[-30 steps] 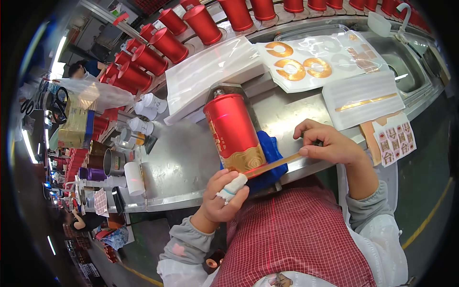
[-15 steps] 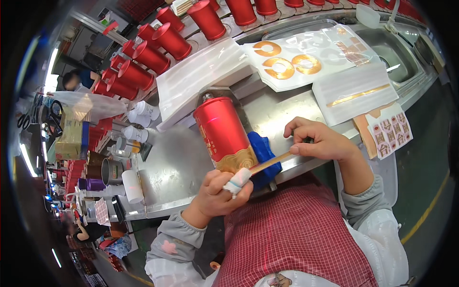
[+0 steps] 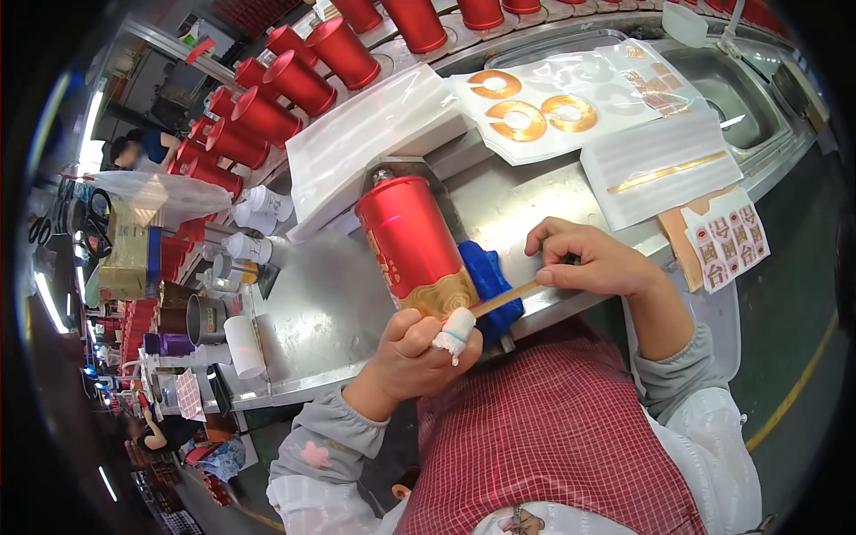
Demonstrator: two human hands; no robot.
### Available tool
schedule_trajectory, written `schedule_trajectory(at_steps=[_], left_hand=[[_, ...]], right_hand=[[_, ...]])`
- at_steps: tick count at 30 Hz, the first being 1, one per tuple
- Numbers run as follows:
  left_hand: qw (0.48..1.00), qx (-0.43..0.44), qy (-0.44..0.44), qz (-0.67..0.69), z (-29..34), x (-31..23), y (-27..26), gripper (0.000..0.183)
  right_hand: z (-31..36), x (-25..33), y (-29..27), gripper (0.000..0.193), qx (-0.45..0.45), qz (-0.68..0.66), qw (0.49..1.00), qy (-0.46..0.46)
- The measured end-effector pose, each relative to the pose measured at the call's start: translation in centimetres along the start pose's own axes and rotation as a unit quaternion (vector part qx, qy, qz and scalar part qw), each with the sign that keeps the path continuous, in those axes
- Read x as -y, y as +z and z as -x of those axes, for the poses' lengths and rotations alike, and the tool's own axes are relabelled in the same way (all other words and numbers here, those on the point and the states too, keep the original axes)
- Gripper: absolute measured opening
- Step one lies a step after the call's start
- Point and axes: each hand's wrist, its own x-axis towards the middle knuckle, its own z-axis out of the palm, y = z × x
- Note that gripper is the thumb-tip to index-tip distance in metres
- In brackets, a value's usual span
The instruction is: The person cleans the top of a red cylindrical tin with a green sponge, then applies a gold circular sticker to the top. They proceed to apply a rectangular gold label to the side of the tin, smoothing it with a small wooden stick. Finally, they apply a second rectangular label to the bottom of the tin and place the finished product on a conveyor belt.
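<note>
Holding a narrow gold strip [image 3: 506, 300] taut and slanted, you have its far end clamped between the thumb and fingertip of your right hand [image 3: 593, 259], whose other fingers curl loosely. Your left hand [image 3: 410, 355] is at the other end of the strip, by the near end of the red bottle [image 3: 415, 241]; its fingers are curled and close together, one of them in a white wrap [image 3: 456, 333], but you cannot tell whether they pinch the strip or press it on the bottle.

The bottle lies before you on the metal counter [image 3: 312, 312], its neck pointing away from you, with a gold pattern around its near end. A blue cloth [image 3: 490, 276] is bunched just beside it, on the right, partly behind the strip.

Farther right, a second gold strip [image 3: 667, 172] lies on a white pad [image 3: 615, 156], near a sheet of stickers [image 3: 727, 241]. Beyond the pad, a clear sheet [image 3: 615, 107] bears gold rings [image 3: 517, 120]. A paper roll [image 3: 243, 346] stands well to your left.
</note>
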Motion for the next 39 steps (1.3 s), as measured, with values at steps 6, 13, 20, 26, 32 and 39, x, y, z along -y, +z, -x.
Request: schedule_trajectory(at_steps=[6, 13, 20, 26, 32, 39], left_hand=[[0.994, -0.035, -0.073, 0.072, 1.8, -0.3, 0.1, 0.021], [0.998, -0.020, -0.012, 0.052, 0.6, 0.2, -0.1, 0.023], [0.996, -0.029, -0.046, 0.073, 1.7, -0.3, -0.1, 0.023], [0.999, -0.006, 0.001, 0.045, 0.3, 0.2, -0.1, 0.023], [0.997, -0.034, -0.040, 0.061, 0.9, -0.2, -0.1, 0.024], [0.995, -0.026, -0.026, 0.088, 0.5, 0.2, -0.6, 0.024]], right_hand=[[-0.5, 0.2, 0.4, 0.029, 0.014, 0.027, 0.999, -0.038], [-1.0, 0.2, 0.7, 0.028, 0.016, 0.017, 1.000, -0.018], [-1.6, 0.6, 0.8, 0.027, 0.039, 0.013, 0.999, -0.015], [-1.7, 0.0, 1.0, 0.027, 0.041, -0.001, 0.999, 0.010], [-2.1, 0.2, 1.4, 0.028, 0.043, 0.001, 0.999, -0.011], [-2.7, -0.6, 2.3, 0.027, 0.053, 0.014, 0.998, -0.034]])
